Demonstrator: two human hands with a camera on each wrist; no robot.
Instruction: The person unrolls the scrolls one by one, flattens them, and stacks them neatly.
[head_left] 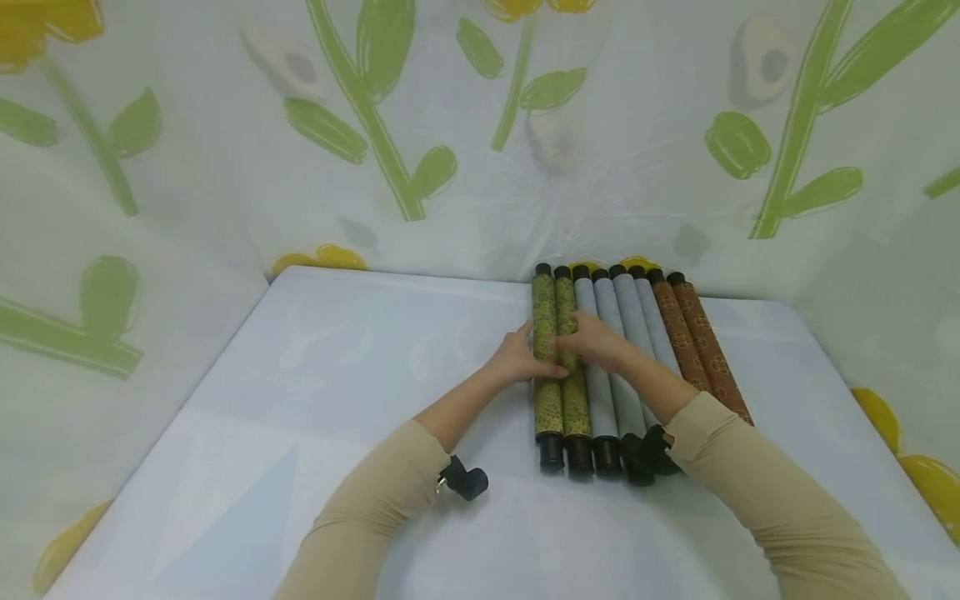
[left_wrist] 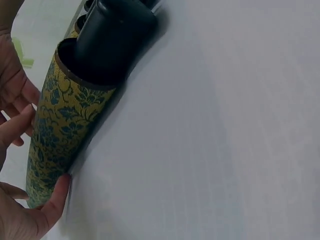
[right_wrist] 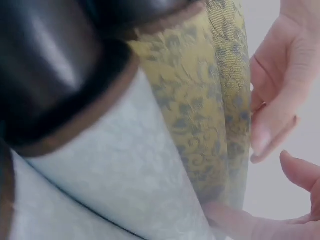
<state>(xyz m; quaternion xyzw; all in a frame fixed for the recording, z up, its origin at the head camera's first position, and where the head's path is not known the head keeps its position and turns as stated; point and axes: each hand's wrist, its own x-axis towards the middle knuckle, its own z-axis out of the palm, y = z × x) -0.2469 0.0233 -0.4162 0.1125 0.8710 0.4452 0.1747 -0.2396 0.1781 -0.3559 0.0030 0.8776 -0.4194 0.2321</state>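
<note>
A row of rolled hanging scrolls with black end knobs lies side by side on the table. Leftmost is a yellow-green floral scroll (head_left: 547,400), with a second yellow-green scroll (head_left: 576,408) against it. My left hand (head_left: 517,357) grips the leftmost scroll, fingers along its outer side and thumb across the top. In the left wrist view, that floral scroll (left_wrist: 65,120) has the left hand (left_wrist: 30,215) around its far part. My right hand (head_left: 600,343) reaches over the grey scrolls, a finger (right_wrist: 230,217) touching the second yellow-green scroll while its thumb is raised.
Several pale grey scrolls (head_left: 602,400) lie to the right of the yellow-green pair, then two brown patterned scrolls (head_left: 708,333) at the row's right end. The white table (head_left: 360,358) meets a leaf-printed curtain (head_left: 480,208) at its back edge.
</note>
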